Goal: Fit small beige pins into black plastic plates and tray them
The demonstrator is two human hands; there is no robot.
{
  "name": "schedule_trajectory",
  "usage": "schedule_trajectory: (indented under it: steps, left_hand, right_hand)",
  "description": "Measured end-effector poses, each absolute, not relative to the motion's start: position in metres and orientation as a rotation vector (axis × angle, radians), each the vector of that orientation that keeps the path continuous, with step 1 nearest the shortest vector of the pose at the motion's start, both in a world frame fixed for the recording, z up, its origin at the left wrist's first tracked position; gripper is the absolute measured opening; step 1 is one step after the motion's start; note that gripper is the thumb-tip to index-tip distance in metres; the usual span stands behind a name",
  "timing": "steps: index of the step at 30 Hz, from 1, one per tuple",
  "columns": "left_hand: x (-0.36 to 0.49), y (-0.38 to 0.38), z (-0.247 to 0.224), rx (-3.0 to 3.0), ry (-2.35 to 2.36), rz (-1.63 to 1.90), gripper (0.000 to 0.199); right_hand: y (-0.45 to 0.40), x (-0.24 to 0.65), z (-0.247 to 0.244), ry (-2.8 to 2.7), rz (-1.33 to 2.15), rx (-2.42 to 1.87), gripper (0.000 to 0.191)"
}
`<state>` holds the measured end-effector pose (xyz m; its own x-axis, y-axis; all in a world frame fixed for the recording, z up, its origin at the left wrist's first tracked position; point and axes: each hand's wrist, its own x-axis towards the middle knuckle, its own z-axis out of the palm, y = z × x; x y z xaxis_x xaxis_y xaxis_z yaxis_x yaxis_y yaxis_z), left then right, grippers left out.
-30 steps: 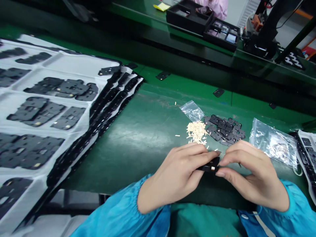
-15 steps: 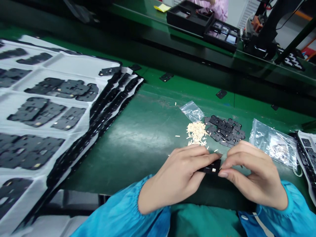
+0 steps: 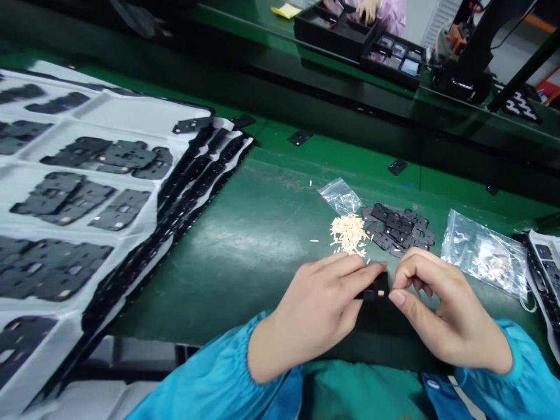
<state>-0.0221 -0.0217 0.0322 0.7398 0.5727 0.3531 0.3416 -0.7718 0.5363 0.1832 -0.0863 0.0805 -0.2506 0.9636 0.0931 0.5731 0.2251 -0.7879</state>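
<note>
Pinching a small black part (image 3: 371, 290) just above the green counter (image 3: 262, 280), the person's left hand (image 3: 317, 309) clenches one end while the right hand (image 3: 446, 309) closes thumb and forefinger on the other, with a pale sliver (image 3: 381, 293) showing at the part's edge. A good deal looks done: the stacked white-lined trays (image 3: 131, 111) on the left carry groups of flat black pieces (image 3: 126, 157), many with a small pale spot, and another loaded tray (image 3: 540, 245) sits at the right edge. Plenty also looks left: a loose heap of black parts (image 3: 396, 227) and a pile of pale slivers (image 3: 347, 233) lie just ahead of the hands, near a small clear plastic bag (image 3: 339, 195) and a larger one (image 3: 483, 254). Farther off, a black compartment tray (image 3: 391, 61) holds flat glossy pieces in its cells, and a co-worker's hand (image 3: 368, 9) sits at the black box (image 3: 330, 29) beside it.
</note>
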Motion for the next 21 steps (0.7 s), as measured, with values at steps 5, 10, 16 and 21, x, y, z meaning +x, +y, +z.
schedule_trajectory:
  steps: [5, 10, 16, 21]
  left_hand:
    - [-0.0205, -0.0252, 0.0313, 2.666, 0.840, 0.777, 0.046]
    - [-0.0185, -0.0264, 0.0288, 2.721, 0.907, 0.739, 0.044]
    - [-0.0165, -0.0251, 0.0236, 2.666, 0.897, 0.710, 0.047]
    - [-0.0189, -0.0228, 0.0262, 2.454, 0.845, 0.630, 0.043]
  right_hand:
    - [-0.0899, 0.1802, 0.0774, -1.918, 0.736, -1.486, 0.009]
    - [-0.0902, 0.1794, 0.0770, -1.942, 0.686, -1.527, 0.011]
    - [-0.0892, 0.1807, 0.0774, -1.865, 0.810, -1.513, 0.010]
    - [-0.0882, 0.1840, 0.0756, -1.782, 0.776, -1.541, 0.007]
